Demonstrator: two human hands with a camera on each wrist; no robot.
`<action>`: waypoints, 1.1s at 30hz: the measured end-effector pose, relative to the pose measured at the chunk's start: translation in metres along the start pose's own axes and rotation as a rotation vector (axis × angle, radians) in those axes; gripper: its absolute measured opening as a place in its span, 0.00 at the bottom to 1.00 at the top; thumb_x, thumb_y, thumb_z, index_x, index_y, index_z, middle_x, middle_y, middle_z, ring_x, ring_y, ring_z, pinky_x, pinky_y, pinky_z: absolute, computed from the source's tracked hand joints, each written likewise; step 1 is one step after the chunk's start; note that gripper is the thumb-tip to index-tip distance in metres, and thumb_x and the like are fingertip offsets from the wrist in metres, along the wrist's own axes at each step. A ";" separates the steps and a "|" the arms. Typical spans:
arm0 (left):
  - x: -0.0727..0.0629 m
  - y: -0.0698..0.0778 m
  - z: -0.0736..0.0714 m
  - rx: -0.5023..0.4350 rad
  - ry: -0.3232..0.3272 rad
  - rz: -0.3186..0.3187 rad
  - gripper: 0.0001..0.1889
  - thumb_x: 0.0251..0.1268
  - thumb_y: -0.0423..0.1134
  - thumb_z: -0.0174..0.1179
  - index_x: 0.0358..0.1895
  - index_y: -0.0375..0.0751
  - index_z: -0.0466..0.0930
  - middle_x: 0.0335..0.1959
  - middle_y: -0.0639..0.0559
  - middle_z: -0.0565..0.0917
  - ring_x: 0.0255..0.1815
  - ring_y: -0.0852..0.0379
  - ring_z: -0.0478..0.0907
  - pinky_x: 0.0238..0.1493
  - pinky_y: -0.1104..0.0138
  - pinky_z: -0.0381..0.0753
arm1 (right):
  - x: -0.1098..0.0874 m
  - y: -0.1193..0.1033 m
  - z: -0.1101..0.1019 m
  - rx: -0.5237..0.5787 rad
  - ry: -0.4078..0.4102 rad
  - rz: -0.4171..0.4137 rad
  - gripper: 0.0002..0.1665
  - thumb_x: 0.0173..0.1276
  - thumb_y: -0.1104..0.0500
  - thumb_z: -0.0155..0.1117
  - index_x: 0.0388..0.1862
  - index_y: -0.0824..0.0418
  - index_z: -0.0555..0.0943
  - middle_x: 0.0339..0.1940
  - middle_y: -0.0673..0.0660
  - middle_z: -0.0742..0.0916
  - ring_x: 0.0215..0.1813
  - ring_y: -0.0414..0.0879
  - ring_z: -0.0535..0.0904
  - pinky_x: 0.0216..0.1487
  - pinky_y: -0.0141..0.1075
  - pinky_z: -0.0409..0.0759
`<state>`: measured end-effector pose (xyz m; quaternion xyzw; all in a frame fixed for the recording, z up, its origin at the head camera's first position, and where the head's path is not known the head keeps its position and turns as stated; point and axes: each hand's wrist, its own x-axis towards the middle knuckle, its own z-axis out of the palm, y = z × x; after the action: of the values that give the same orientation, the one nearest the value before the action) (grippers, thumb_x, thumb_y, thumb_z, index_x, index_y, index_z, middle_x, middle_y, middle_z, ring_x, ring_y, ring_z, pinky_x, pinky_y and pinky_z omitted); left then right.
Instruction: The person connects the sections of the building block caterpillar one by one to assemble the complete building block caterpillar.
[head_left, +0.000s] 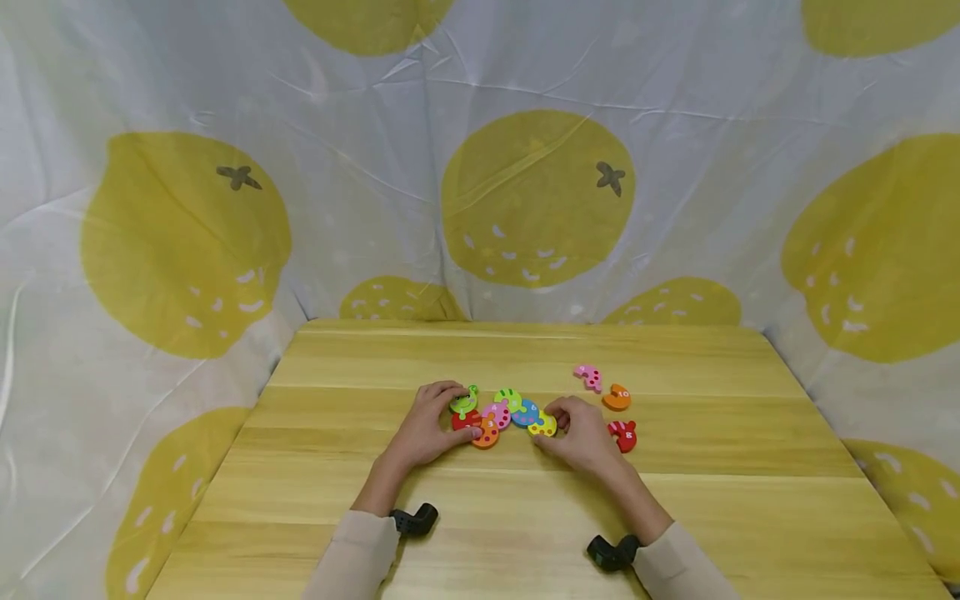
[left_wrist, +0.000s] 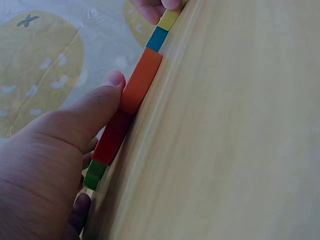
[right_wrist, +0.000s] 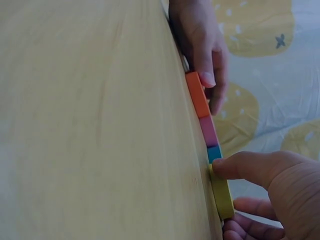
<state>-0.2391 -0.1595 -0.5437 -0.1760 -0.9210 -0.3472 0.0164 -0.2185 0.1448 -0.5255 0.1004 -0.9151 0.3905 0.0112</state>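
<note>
A row of joined, numbered wooden puzzle pieces lies flat on the table, shaped like a caterpillar. It runs from a smiling green head (head_left: 463,403) through red (left_wrist: 113,137), orange (head_left: 486,437), pink (head_left: 497,414), light green (head_left: 507,397) and blue (head_left: 525,413) pieces to a yellow piece (head_left: 543,425). My left hand (head_left: 424,427) grips the head end, its thumb on the orange piece and its fingers reaching around the head's far side. With thumb and fingers, my right hand (head_left: 587,435) pinches the yellow piece at the right end, beside the blue one.
Three loose pieces lie right of the row: a pink one (head_left: 592,377), an orange one marked 10 (head_left: 617,397) and a red one (head_left: 624,435) close by my right hand. Behind the wooden table (head_left: 495,517) hangs a lemon-print cloth (head_left: 360,200).
</note>
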 end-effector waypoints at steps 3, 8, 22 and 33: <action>0.000 0.001 -0.001 -0.004 0.002 0.006 0.40 0.55 0.66 0.73 0.69 0.50 0.77 0.72 0.53 0.71 0.76 0.50 0.61 0.76 0.48 0.68 | -0.001 -0.001 0.000 -0.004 -0.002 0.017 0.27 0.51 0.51 0.86 0.48 0.57 0.86 0.36 0.50 0.83 0.39 0.42 0.75 0.40 0.32 0.76; -0.002 0.002 0.000 -0.011 0.008 0.006 0.40 0.55 0.65 0.73 0.70 0.49 0.77 0.72 0.52 0.71 0.76 0.48 0.61 0.75 0.46 0.68 | -0.003 -0.002 -0.002 0.013 -0.020 0.023 0.28 0.52 0.51 0.86 0.50 0.59 0.86 0.38 0.50 0.83 0.40 0.44 0.75 0.41 0.32 0.76; -0.002 0.002 0.000 0.000 0.015 0.019 0.40 0.58 0.62 0.73 0.71 0.47 0.77 0.72 0.51 0.72 0.77 0.48 0.62 0.77 0.47 0.66 | -0.020 0.017 -0.041 -0.016 0.001 -0.125 0.27 0.60 0.54 0.81 0.56 0.63 0.85 0.45 0.57 0.86 0.44 0.49 0.79 0.45 0.39 0.82; -0.002 0.002 -0.002 0.026 0.000 0.040 0.31 0.68 0.50 0.69 0.71 0.46 0.76 0.74 0.48 0.70 0.79 0.45 0.61 0.79 0.47 0.64 | -0.039 0.053 -0.084 -0.147 0.014 -0.166 0.27 0.63 0.56 0.78 0.59 0.63 0.83 0.57 0.57 0.86 0.55 0.55 0.83 0.57 0.55 0.82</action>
<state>-0.2364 -0.1595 -0.5413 -0.1942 -0.9217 -0.3348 0.0255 -0.1952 0.2475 -0.5087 0.1719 -0.9298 0.3205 0.0571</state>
